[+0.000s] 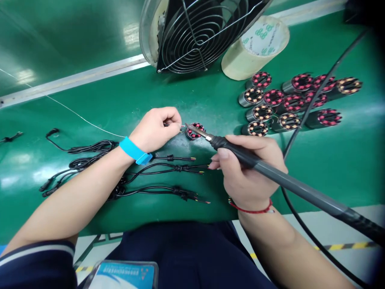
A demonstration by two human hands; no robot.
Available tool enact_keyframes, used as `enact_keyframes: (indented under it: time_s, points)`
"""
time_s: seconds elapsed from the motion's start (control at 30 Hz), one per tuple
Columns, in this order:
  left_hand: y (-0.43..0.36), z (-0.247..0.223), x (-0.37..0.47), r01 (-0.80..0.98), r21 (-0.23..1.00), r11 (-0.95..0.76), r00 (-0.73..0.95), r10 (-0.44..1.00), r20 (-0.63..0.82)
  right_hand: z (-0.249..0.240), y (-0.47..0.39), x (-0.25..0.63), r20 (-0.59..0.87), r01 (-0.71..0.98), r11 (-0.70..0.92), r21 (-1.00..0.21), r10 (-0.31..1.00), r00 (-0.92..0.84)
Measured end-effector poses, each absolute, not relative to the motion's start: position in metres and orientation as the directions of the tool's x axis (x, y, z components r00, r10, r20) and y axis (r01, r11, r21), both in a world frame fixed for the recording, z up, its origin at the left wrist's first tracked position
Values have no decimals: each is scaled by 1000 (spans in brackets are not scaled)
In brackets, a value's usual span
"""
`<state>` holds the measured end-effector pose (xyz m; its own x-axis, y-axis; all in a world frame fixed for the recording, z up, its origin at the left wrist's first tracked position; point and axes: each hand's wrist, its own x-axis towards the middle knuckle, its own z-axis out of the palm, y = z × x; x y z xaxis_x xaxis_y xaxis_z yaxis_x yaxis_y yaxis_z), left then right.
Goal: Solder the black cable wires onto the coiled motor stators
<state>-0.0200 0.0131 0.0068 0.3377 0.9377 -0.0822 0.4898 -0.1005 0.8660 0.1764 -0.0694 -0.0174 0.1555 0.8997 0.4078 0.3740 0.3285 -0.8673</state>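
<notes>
My right hand point(252, 170) is wrapped round the dark handle of a soldering iron point(270, 170). The iron's tip reaches the left rim of a small motor stator point(195, 131) with red windings, which stands on the green table point(168, 90). Just left of that stator, my left hand point(158, 128), with a blue band on the wrist, pinches the end of a thin dark cable. Its fingers partly hide the cable end. Whether the tip touches a wire is too small to tell.
Black cables point(180, 168) lie below my left hand, more coils point(90, 154) under my left forearm. Several stators point(273, 97) stand at the right. A fan point(197, 44) and a tape roll point(255, 48) are at the back. The iron's cord point(313, 98) crosses the right side.
</notes>
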Motion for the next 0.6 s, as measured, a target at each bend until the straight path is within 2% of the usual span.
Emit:
enact_keyframes:
  time_s: [0.6]
  points:
    - [15, 10, -18, 505, 859, -81, 325, 940, -103, -18, -73, 176, 373, 385, 295, -875, 916, 148]
